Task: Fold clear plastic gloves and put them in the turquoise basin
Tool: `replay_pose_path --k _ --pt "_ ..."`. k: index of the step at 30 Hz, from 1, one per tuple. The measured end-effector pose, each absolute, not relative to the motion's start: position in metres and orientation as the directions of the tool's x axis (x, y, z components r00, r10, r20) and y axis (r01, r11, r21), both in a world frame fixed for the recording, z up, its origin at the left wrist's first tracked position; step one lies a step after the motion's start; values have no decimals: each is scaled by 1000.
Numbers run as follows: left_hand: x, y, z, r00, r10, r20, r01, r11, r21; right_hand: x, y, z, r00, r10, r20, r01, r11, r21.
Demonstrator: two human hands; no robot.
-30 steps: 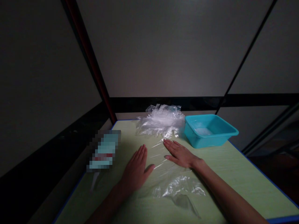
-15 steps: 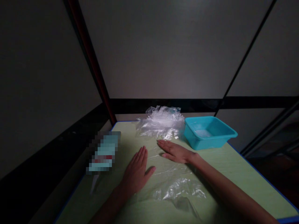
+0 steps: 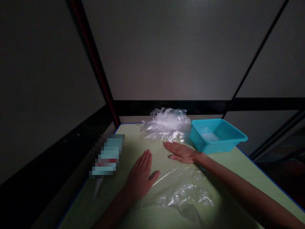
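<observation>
A clear plastic sheet or bag lies spread and wrinkled on the pale green table. My left hand rests palm down at its left side, fingers together and stretched forward, thumb apart. Farther forward and to the right, my right hand is flat with its fingers extended to the left, near the sheet's far part. Neither hand grips anything. Just beyond my right hand sits a crumpled pile of clear plastic.
A turquoise basin with something whitish inside stands at the back right. At the left edge lies a pixelated, light teal object with a thin pale strip below it. Wall panels rise behind the table.
My right hand has slid slightly to the right over the sheet, and a straight crease now runs from near my left thumb. My left hand has hardly moved. The view has shifted slightly.
</observation>
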State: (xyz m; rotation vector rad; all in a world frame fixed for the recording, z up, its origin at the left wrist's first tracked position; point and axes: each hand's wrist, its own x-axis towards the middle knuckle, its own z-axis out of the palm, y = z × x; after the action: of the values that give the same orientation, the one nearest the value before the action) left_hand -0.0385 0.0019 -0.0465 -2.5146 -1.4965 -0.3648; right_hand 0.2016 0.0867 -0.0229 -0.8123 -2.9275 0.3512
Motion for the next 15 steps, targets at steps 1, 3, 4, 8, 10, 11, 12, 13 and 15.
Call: replay_pose_path --k 1,3,4,8,10,11,12,13,15 --pt "-39 2 -47 463 830 313 879 -474 -44 201 87 -23 -857 515 18 496 834 -242" --pt "-40 3 -48 471 819 328 875 -481 -57 201 87 -24 -861 509 17 490 837 -244" --pt "-40 3 -49 477 814 331 872 -485 -65 201 88 -24 -862 507 16 488 838 -244" --pt "-43 4 -50 501 806 316 862 -498 -95 201 89 -25 -862 507 8 491 837 -241" --pt "-48 3 -49 494 814 307 867 -488 -101 201 89 -26 -862 507 8 490 837 -243" --pt "-51 1 -49 482 822 303 874 -475 -100 201 89 -26 -861 508 11 490 836 -245" --pt "-55 -1 -49 466 833 299 883 -459 -99 201 89 -26 -860 510 14 491 835 -247" --pt "-59 -2 -49 447 845 293 893 -439 -97 201 89 -27 -858 513 19 493 834 -249" --pt "-67 -6 -51 406 870 279 913 -398 -88 201 89 -28 -856 516 26 495 833 -248"
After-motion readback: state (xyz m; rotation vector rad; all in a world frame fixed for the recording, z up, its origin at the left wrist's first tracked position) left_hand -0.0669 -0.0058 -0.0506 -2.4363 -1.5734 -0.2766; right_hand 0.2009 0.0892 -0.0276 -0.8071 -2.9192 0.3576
